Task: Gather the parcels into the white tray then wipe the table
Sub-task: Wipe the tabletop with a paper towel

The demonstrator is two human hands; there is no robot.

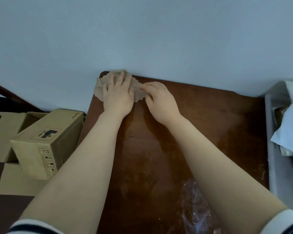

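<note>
I see the brown rag (99, 89) spread at the far left corner of the surface (201, 124), its long axis running left to right. My left grip (118, 97) lies flat on it, fingers straight, pressing down; my right grip (159, 98) pinches its right edge. Unwiped wood lies nearer me and rightward, so I judge the stroke goes toward the white tray (269, 132) holding the parcels (291, 125)
</note>
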